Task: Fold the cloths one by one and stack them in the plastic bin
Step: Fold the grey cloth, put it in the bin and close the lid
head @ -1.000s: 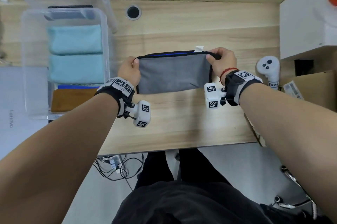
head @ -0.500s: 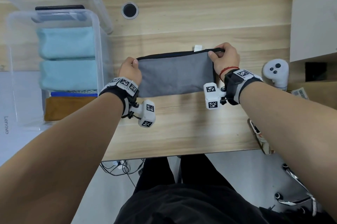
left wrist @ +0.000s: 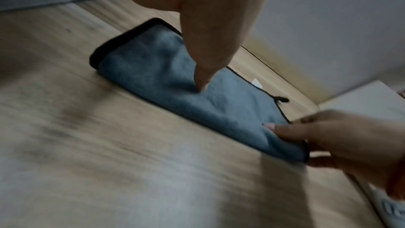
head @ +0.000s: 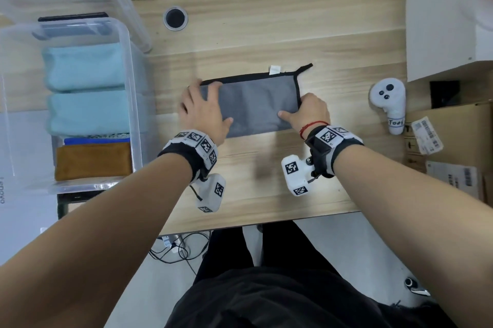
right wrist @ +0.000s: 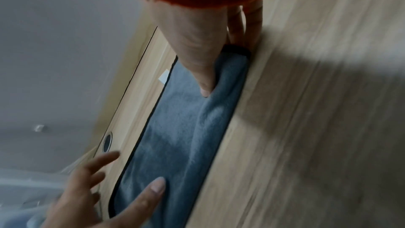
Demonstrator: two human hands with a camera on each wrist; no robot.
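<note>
1. Head view: grey cloth [head: 253, 104] with black edging, folded into a long strip, flat near the middle of the wooden desk [head: 266, 34], a white tag at its far edge and a black loop at its far right corner. Left hand [head: 204, 110] laid on the cloth's left end, fingers spread and straight, thumb on the near edge. Right hand [head: 309, 111] at the cloth's right end, thumb on top, fingers curled at the edge, pinching it. Clear plastic bin [head: 125, 42] at the desk's left edge, holding two light blue folded cloths [head: 85, 90], a dark blue one and a brown one [head: 93, 162] nearest the person. White controller [head: 389, 103] near the desk's right edge, well apart from the cloth.

2. Left wrist view: thumb tip pressing the grey cloth [left wrist: 175, 79], other fingers out of sight; right hand [left wrist: 342, 143] gripping the far end, thumb above and fingers below.

3. Right wrist view: thumb pressed onto the grey cloth [right wrist: 186, 127], fingers tucked under the black-edged end; left hand [right wrist: 94, 193] open wide over the opposite end. Blurred picture, little else readable.
</note>
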